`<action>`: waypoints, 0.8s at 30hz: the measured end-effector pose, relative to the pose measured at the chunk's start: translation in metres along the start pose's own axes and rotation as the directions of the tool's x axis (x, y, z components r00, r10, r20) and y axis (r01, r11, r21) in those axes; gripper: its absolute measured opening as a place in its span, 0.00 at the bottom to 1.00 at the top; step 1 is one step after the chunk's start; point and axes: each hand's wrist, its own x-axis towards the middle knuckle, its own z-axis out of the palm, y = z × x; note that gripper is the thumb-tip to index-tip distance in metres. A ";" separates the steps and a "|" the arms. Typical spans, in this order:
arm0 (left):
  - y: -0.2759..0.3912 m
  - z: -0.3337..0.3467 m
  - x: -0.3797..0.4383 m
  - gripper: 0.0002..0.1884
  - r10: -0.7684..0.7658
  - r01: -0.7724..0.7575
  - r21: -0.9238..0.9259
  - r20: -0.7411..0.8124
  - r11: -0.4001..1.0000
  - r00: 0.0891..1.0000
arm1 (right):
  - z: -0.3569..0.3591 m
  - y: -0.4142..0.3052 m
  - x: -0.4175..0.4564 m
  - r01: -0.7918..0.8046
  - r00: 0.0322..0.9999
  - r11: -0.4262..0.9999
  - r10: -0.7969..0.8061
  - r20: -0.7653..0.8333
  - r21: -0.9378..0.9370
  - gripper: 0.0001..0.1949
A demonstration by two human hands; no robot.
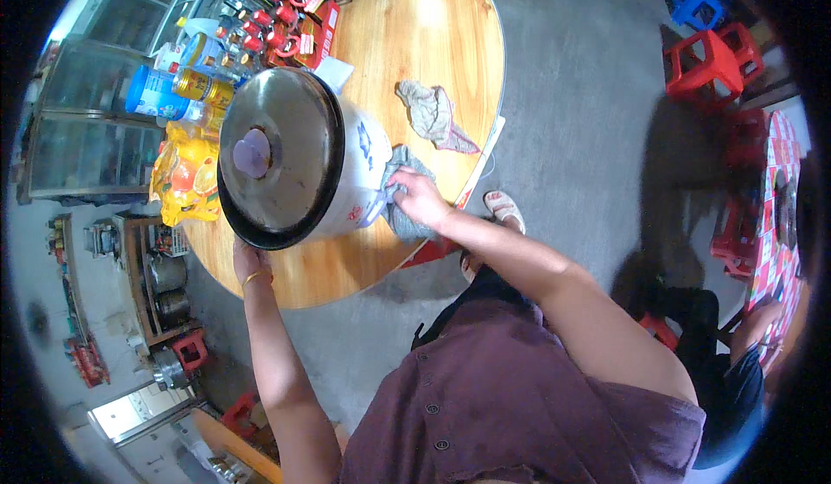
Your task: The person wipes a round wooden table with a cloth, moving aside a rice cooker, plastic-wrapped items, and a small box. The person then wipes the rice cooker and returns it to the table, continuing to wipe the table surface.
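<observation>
A large white rice cooker (359, 159) with blue and red prints stands on the wooden table (415, 36). Its steel lid (292, 114) has a black rim and a pale lilac knob (252, 153). My right hand (419, 195) grips a grey cloth (410, 224) against the cooker's lower side, by a pale bracket. At the cooker's other side is my left hand (250, 262), with a gold bangle on the wrist; the lid's rim hides its fingers. A second, beige cloth (428, 114) lies crumpled on the tabletop, apart from both hands.
Bottles with red caps (260, 29), a blue tin (156, 91) and an orange-printed yellow bag (188, 179) crowd the table's left side. Red stools (704, 68) stand across the floor. A person (720, 354) sits at a checked table (776, 211) on the right.
</observation>
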 end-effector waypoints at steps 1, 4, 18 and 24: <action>0.000 -0.002 -0.001 0.14 0.005 -0.005 0.029 -0.014 1.000 1.000 | -0.002 -0.030 0.005 0.050 0.998 0.998 -0.050 -0.024 0.027 0.12; 0.002 -0.011 -0.012 0.13 0.059 -0.061 0.109 0.020 0.992 0.998 | -0.016 -0.118 0.032 0.267 0.963 0.945 -0.266 -0.028 0.187 0.11; -0.002 0.020 -0.024 0.14 -0.013 0.027 0.093 -0.138 0.995 0.990 | -0.083 -0.026 0.097 0.236 0.970 0.938 -0.213 0.114 -0.255 0.10; 0.006 0.022 -0.033 0.17 -0.016 0.015 0.027 0.021 1.000 1.000 | -0.156 -0.011 0.199 0.011 0.999 0.671 -0.044 -0.025 -0.741 0.17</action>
